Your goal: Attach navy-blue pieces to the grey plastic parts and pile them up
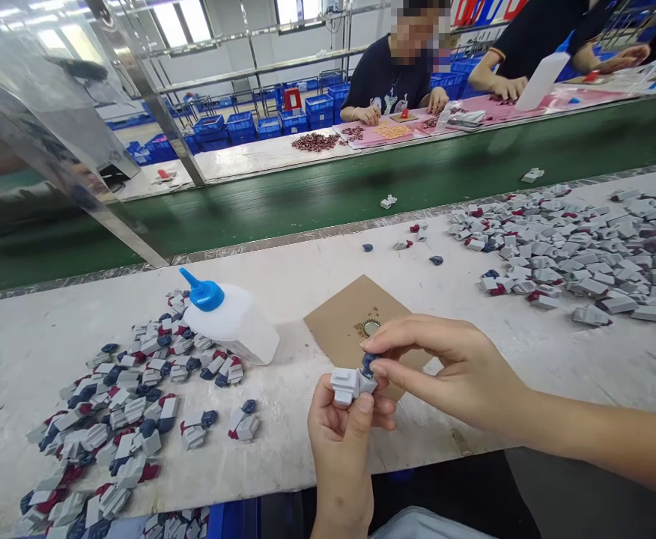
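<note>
My left hand (342,442) is closed around a small grey plastic part (349,385), held upright near the table's front edge. My right hand (451,370) pinches a small dark blue piece (368,364) against the top of that grey part. Just behind both hands lies a brown cardboard square (344,318) with a small blob of glue (371,327) on it. A white glue bottle with a blue nozzle (228,314) lies tilted to the left of the cardboard.
A pile of grey, blue and red parts (120,419) covers the table's left front. A larger grey pile (586,254) fills the right. A green conveyor belt (328,195) runs behind the table. Other people work at the far bench (395,75).
</note>
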Demonstrator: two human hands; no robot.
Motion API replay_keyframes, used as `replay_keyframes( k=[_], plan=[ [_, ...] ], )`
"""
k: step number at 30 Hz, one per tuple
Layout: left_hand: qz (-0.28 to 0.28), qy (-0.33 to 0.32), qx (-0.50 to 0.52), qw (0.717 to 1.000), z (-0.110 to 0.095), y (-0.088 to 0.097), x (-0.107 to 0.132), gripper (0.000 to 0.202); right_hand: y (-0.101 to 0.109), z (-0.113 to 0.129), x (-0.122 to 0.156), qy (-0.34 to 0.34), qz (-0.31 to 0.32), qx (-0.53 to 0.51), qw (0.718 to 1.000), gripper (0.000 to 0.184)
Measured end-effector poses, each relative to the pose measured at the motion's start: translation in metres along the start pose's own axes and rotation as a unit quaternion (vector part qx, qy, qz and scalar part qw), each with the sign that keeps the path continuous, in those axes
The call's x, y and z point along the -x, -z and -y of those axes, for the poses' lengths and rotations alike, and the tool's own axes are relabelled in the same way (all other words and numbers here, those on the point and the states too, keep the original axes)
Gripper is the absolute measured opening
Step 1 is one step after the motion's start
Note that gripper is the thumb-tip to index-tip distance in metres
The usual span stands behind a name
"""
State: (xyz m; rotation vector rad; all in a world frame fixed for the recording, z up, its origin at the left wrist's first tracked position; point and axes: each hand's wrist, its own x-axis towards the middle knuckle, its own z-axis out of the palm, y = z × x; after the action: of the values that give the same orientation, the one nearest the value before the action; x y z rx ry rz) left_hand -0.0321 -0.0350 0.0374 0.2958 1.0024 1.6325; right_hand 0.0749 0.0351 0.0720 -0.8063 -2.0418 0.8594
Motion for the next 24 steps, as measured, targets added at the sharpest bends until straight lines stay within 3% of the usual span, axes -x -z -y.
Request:
replay_keyframes(
  k=[10, 14, 19, 24],
  plan=[
    [-0.043, -0.110, -0.106, 0.987, 0.014, 0.010, 0.000, 0.015, -0.015, -0.001, 0.004, 0.156, -0.071, 0.061, 0.983, 0.019],
    [-0.041, -0.153, -0.103, 0.982, 0.015, 0.013, -0.001, 0.013, -0.014, 0.002, 0.004, 0.176, -0.047, 0.076, 0.980, 0.016],
    [0.056, -0.239, -0.136, 0.960, 0.019, 0.027, -0.006, 0.008, -0.012, 0.002, 0.008, 0.189, -0.037, 0.064, 0.979, 0.014],
    [0.116, -0.260, -0.180, 0.942, 0.021, 0.039, -0.010, 0.016, -0.010, 0.000, 0.016, 0.220, -0.025, 0.073, 0.972, 0.013]
  ],
)
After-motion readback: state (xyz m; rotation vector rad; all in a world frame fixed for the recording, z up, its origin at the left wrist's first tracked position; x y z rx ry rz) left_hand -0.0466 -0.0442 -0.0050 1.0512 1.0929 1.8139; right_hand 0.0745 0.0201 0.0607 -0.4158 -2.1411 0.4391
